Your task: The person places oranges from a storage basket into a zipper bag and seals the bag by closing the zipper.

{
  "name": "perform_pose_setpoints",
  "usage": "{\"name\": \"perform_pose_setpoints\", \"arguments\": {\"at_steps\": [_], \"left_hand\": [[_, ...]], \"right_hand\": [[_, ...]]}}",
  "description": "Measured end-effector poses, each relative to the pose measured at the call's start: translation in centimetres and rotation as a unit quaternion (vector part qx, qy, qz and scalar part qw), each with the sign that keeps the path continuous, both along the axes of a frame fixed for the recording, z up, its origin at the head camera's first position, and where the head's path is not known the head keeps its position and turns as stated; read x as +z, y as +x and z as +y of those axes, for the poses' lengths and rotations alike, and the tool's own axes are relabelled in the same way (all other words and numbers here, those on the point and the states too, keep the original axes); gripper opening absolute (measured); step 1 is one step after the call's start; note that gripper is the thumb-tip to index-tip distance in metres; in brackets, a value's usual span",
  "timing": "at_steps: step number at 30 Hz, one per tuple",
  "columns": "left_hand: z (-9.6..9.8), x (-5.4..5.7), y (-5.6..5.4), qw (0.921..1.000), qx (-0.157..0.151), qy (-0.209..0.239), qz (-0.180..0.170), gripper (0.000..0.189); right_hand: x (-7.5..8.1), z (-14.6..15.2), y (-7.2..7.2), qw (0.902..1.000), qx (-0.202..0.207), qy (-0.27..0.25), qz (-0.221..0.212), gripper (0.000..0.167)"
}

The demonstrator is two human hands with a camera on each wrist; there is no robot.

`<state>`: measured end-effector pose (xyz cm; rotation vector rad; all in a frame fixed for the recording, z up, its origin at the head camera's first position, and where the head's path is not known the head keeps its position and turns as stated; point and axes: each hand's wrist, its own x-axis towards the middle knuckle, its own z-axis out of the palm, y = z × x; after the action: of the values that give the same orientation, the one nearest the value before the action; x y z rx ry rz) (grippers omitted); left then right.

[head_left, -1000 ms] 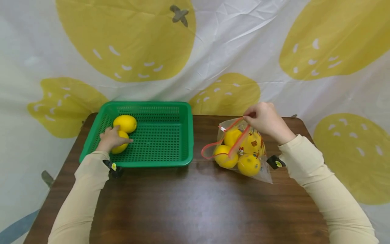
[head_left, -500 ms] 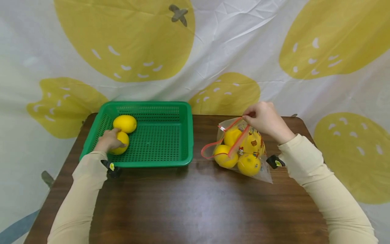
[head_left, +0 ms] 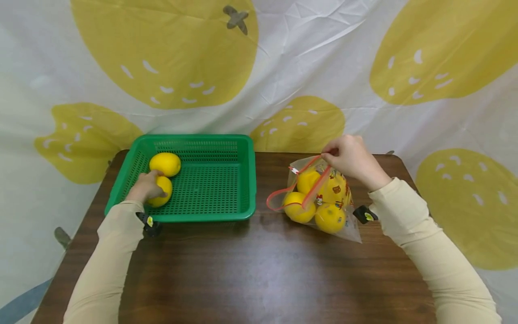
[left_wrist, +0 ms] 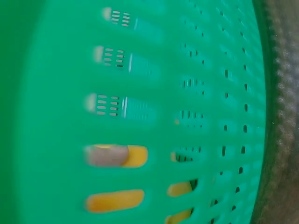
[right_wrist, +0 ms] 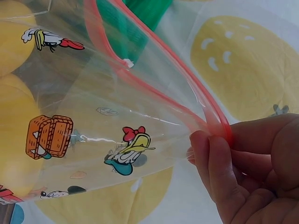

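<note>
Inside the green basket [head_left: 202, 189], at its left side, my left hand [head_left: 145, 186] grips a lemon [head_left: 163, 192] with fingers and thumb round it. A second lemon [head_left: 165, 164] lies just behind. In the left wrist view the basket wall [left_wrist: 56, 116] fills the frame, with a fingertip [left_wrist: 107, 156] and yellow fruit showing through its slots. My right hand [head_left: 350, 157] pinches the upper corner of a clear zip bag [right_wrist: 154, 107] with a red zip edge and cartoon prints. The bag's mouth gapes toward the basket; several yellow fruits [head_left: 299, 208] are inside.
Basket and bag both stand on the dark wooden table [head_left: 259, 270], with a gap between them. A white curtain [head_left: 299, 54] printed with large yellow fruits hangs right behind the table's back edge.
My left hand has shifted slightly left and its fingers have closed round the front lemon. My right hand and the bag have stayed in place.
</note>
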<state>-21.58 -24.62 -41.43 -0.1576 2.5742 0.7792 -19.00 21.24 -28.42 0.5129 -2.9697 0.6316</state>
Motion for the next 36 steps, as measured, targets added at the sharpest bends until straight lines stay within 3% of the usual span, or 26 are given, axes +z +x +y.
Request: {"name": "perform_pose_setpoints", "arguments": {"at_steps": [11,22,30,36], "left_hand": [[-0.4,-0.2,0.0,0.9995,0.011,0.031,-0.001,0.066],[0.4,0.7,0.2,0.9962,-0.033,0.019,0.079,0.065],[2.6,2.9,0.7,0.9900,-0.049,0.046,0.124,0.066],[5.1,4.4,1.3,0.9791,-0.089,0.048,0.177,0.063]], "right_hand": [[0.1,0.0,0.0,1.0000,0.000,-0.004,-0.008,0.018],[-0.1,0.0,-0.1,1.0000,0.000,-0.001,0.000,0.016],[0.0,0.0,-0.2,1.0000,-0.004,-0.001,-0.006,0.016],[-0.1,-0.1,-0.3,1.0000,-0.007,-0.001,-0.002,0.016]]}}
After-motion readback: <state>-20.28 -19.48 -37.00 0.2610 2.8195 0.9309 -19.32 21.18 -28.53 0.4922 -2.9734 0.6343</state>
